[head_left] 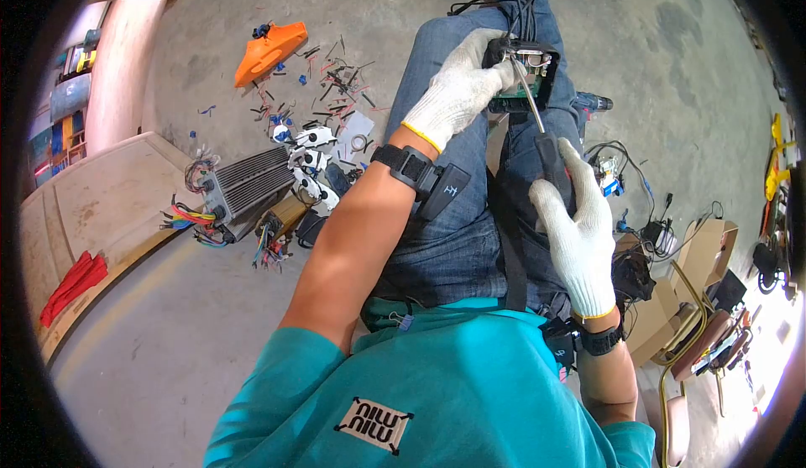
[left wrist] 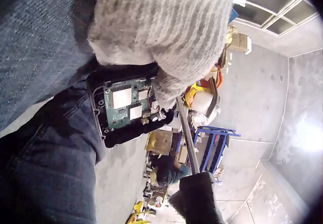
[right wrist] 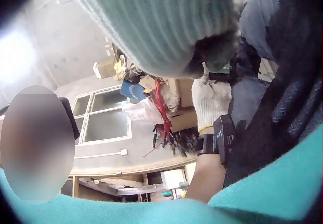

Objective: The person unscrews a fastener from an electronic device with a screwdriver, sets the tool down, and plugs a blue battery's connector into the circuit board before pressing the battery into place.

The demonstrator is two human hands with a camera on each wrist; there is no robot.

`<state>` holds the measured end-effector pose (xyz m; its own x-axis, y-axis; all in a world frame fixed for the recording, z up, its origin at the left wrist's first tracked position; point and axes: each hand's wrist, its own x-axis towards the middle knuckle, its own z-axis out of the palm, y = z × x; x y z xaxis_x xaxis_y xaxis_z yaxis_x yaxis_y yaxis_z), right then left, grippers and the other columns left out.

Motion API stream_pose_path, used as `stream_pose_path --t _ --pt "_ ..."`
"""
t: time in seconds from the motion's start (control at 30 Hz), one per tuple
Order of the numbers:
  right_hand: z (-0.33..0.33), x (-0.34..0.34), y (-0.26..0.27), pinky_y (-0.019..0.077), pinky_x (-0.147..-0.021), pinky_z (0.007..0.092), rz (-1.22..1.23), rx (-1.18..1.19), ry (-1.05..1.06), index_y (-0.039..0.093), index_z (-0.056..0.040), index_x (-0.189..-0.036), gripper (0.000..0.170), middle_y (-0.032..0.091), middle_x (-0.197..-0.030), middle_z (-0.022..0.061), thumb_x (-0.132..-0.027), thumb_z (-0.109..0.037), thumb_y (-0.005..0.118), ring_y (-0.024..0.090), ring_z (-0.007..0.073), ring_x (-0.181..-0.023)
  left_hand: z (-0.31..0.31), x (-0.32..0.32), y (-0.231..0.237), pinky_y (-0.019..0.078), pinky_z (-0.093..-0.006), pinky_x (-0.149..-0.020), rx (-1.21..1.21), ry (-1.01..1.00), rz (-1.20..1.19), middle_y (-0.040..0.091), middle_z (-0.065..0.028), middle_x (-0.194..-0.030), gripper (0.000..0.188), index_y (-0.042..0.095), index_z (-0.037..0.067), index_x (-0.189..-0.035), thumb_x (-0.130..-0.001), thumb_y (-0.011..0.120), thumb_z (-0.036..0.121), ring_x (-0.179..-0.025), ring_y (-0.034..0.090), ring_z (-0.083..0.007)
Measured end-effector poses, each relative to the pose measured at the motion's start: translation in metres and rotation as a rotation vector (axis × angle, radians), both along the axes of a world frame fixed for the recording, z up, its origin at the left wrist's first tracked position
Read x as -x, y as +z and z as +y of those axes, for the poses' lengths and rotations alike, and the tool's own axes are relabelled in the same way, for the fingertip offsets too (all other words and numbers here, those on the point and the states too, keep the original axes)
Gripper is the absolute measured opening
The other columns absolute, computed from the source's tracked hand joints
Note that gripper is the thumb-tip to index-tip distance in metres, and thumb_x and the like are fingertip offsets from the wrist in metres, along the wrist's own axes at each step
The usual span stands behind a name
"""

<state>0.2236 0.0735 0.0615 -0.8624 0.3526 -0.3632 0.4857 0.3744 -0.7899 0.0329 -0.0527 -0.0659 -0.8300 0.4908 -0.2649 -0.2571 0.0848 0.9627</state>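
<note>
A black housing (head_left: pixel 552 73) with a green circuit board inside rests over the person's legs. The gloved left hand (head_left: pixel 457 90) grips its edge, fingertips by the wires at the board's side. The gloved right hand (head_left: pixel 581 237) holds a screwdriver (head_left: pixel 551 159) by its dark handle, between thumb and fingers. Its metal shaft reaches to the housing beside the left fingertips. In the left wrist view, white squares sit on the board (left wrist: pixel 120 117), and the shaft (left wrist: pixel 187 136) slants past the left glove (left wrist: pixel 161 27); the tip's exact contact is hidden. The right glove (right wrist: pixel 161 27) largely hides the handle in the right wrist view.
Left on the floor are an orange part (head_left: pixel 270 52), scattered wire scraps and a finned metal box (head_left: pixel 252 184) with coloured leads. A drill-like tool (head_left: pixel 594 102) lies beyond the right leg. Cables, cardboard boxes (head_left: pixel 705 250) and a chair stand to the right. Another person appears in the right wrist view.
</note>
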Motion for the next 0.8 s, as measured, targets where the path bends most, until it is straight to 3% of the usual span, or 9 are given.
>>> stream_pose_path --t 0.07,0.13,0.37,0.63,0.77,0.8 --pt "0.000 0.000 -0.001 0.0464 -0.116 0.0417 0.036 -0.056 0.039 0.054 0.0047 -0.154 0.064 0.068 -0.142 0.0243 -0.099 -0.022 0.072 0.064 0.0311 -0.134 0.000 -0.001 -0.001 0.0535 -0.0298 -0.096 -0.047 0.008 -0.007 0.069 -0.0077 -0.116 0.057 0.058 -0.002 -0.141 -0.095 0.083 0.021 -0.106 0.065 -0.0156" --pt "-0.001 0.000 -0.001 0.0459 -0.117 0.0416 -0.068 0.072 -0.004 0.054 0.0048 -0.154 0.064 0.068 -0.141 0.0241 -0.099 -0.022 0.072 0.064 0.0310 -0.135 -0.001 0.000 -0.005 0.0535 -0.0300 -0.097 -0.045 0.007 0.011 0.069 -0.0078 -0.117 0.058 0.058 -0.002 -0.141 -0.095 0.084 0.022 -0.107 0.065 -0.0157" --pt "-0.003 0.000 0.000 0.0462 -0.116 0.0405 -0.045 0.094 -0.013 0.054 0.0055 -0.153 0.063 0.068 -0.140 0.0237 -0.100 -0.023 0.073 0.064 0.0302 -0.135 -0.001 0.000 -0.006 0.0531 -0.0303 -0.099 -0.064 0.007 0.000 0.070 -0.0092 -0.119 0.061 0.059 -0.002 -0.140 -0.094 0.086 0.029 -0.109 0.065 -0.0162" --pt "-0.004 -0.001 -0.002 0.0509 -0.108 0.0383 -0.075 0.095 -0.010 0.055 0.0049 -0.153 0.064 0.069 -0.139 0.0230 -0.100 -0.025 0.073 0.067 0.0261 -0.125 -0.001 -0.001 0.000 0.0530 -0.0297 -0.097 -0.041 0.003 -0.005 0.070 -0.0089 -0.118 0.061 0.060 -0.002 -0.139 -0.094 0.086 0.030 -0.107 0.065 -0.0156" --pt "-0.005 0.001 0.002 0.0494 -0.111 0.0386 -0.091 0.132 -0.031 0.055 0.0048 -0.154 0.064 0.069 -0.138 0.0233 -0.100 -0.025 0.073 0.066 0.0264 -0.128 -0.001 0.000 -0.008 0.0532 -0.0294 -0.095 -0.010 0.003 0.035 0.070 -0.0073 -0.116 0.056 0.060 -0.002 -0.138 -0.096 0.085 0.027 -0.104 0.064 -0.0146" --pt "-0.004 0.000 0.000 0.0516 -0.107 0.0376 -0.091 0.115 -0.022 0.055 0.0047 -0.154 0.064 0.070 -0.136 0.0225 -0.100 -0.025 0.073 0.068 0.0251 -0.122 -0.001 0.000 -0.007 0.0532 -0.0294 -0.095 -0.009 0.003 0.035 0.070 -0.0073 -0.116 0.056 0.060 -0.002 -0.138 -0.096 0.085 0.027 -0.104 0.064 -0.0146"
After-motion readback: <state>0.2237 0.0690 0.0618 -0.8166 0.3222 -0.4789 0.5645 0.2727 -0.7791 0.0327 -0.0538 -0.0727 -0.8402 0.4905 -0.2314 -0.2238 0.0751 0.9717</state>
